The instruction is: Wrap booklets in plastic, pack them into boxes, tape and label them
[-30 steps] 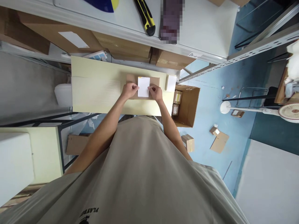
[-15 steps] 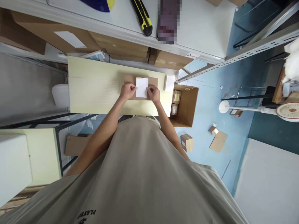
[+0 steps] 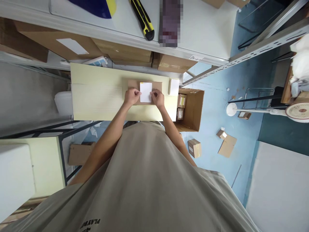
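Note:
A white label with a small orange mark at its upper left corner is over a flat brown cardboard box. My left hand pinches the label's left edge between thumb and fingertip. At the opposite edge, my right hand pinches it the same way. Whether the label's underside touches the cardboard, I cannot tell. Both hands are low over the box, which lies on the pale yellow table. A stack of white labels or cards sits at the table's right end.
An open carton holding small boxes stands right of the table. Above the far edge, a shelf carries a yellow-black utility knife. Cardboard boxes sit beneath that shelf. A small box and a fan are to the right.
The camera view has shifted slightly. Both hands keep their pinch on the label's edges, and its place over the box looks nearly the same.

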Tool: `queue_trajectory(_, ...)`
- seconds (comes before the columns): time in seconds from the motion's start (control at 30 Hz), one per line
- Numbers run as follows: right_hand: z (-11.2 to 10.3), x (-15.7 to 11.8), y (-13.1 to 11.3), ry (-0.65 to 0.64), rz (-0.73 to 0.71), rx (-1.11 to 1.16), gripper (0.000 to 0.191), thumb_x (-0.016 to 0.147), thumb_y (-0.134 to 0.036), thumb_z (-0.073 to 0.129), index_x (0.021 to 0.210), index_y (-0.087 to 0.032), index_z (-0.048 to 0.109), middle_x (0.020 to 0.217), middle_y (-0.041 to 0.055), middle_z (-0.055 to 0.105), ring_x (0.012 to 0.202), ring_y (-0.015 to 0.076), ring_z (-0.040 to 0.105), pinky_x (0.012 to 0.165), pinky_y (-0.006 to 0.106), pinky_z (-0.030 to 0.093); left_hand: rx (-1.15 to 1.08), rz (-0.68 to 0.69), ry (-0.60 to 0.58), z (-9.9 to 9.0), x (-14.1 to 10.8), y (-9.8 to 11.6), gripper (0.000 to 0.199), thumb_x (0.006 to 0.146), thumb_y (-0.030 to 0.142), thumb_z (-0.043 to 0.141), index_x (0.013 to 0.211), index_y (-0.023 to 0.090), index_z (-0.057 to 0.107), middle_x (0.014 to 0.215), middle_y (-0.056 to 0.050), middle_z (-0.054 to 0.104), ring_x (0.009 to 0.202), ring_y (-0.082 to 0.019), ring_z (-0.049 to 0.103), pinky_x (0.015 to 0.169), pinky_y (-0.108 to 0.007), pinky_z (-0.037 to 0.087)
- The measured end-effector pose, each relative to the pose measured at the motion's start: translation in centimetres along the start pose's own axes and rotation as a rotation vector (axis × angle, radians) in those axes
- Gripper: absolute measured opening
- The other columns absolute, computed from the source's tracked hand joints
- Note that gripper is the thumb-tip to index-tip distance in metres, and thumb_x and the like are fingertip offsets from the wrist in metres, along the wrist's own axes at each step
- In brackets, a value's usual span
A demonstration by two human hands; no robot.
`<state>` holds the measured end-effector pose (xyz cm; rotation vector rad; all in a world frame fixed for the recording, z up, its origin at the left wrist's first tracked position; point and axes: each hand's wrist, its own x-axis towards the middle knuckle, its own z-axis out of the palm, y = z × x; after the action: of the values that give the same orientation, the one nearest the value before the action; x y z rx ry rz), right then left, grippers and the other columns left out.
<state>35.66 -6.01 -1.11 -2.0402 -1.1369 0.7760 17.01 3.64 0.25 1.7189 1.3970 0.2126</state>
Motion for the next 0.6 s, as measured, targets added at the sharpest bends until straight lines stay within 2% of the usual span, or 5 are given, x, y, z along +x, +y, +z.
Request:
queue_trajectory(0.23, 0.1, -0.1, -0.3, 0.016, -0.02, -0.029, 0.035, 0.105, -0.052, 0.061, 0.085, -0.022, 0.066, 0.093, 0.0079, 0.076, 0.087, 0.0229, 0.069, 0.091, 0.039, 0.059, 0.036, -0.024, 0.002, 0.1, -0.1, 0.4, 0.019, 0.09, 0.028, 0.072, 0.101, 0.017, 0.082, 0.105, -0.009, 0.084, 0.094, -0.023, 0.075, 0.092, -0.031, 0.055)
queue_trajectory(0.47, 0.7, -0.3, -1.0, 0.062, 0.005, -0.125, 0.02, 0.102, -0.03, 0.066, 0.083, -0.022, 0.065, 0.096, 0.0071, 0.075, 0.089, 0.0228, 0.069, 0.093, 0.038, 0.058, 0.12, -0.071, 0.044, 0.4, -0.4, 1.6, 0.016, 0.092, 0.026, 0.071, 0.097, 0.018, 0.083, 0.104, -0.01, 0.084, 0.1, -0.027, 0.077, 0.095, -0.036, 0.057)
queue_trajectory(0.6, 0.8, -0.4, -1.2, 0.087, 0.071, -0.188, 0.022, 0.101, -0.031, 0.071, 0.083, -0.021, 0.066, 0.093, 0.0076, 0.074, 0.09, 0.0246, 0.069, 0.092, 0.039, 0.057, 0.169, -0.081, 0.08, 1.1, -0.9, 2.5, 0.017, 0.093, 0.024, 0.067, 0.098, 0.018, 0.082, 0.1, -0.012, 0.083, 0.102, -0.03, 0.077, 0.099, -0.04, 0.057)
